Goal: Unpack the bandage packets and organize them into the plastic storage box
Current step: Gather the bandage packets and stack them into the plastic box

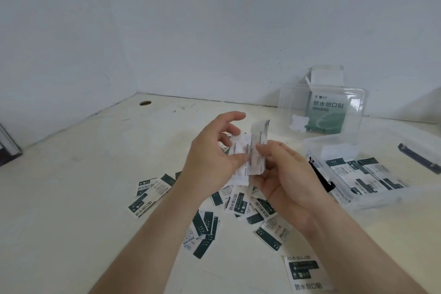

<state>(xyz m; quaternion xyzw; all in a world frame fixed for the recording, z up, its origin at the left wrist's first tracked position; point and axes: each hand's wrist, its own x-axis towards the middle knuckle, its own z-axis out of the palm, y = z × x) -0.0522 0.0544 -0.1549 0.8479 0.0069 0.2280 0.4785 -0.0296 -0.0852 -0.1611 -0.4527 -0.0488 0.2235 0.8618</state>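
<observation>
Nearest, item one: a large white sachet with dark green label panels (307,274), flat on the cream surface (71,198) at the lower edge of view.

Item two: a loose heap of small white-and-dark-green paper bandage packets (235,203), overlapping, spread beneath both forearms.

Item three: a small stack (248,164) of the same packets, raised above the heap. The left hand (212,157) pinches its near edge with the thumb, upper fingers lifted away. The right hand (284,174) curls round its other side from below. Risk: the stack looks fanned and unevenly gripped, so a packet could slide out and drop back into the heap.

Item four, to the right: a clear plastic storage box (379,199), open, with several stored packets (372,176) inside. Risk: these lie askew, and more added crookedly may not sit flat.

Item five, behind: a transparent lid (293,102), standing upright, with a green-and-white cardboard carton (328,112) behind it. Risk: a careless reach towards the box could knock the lid over.
</observation>
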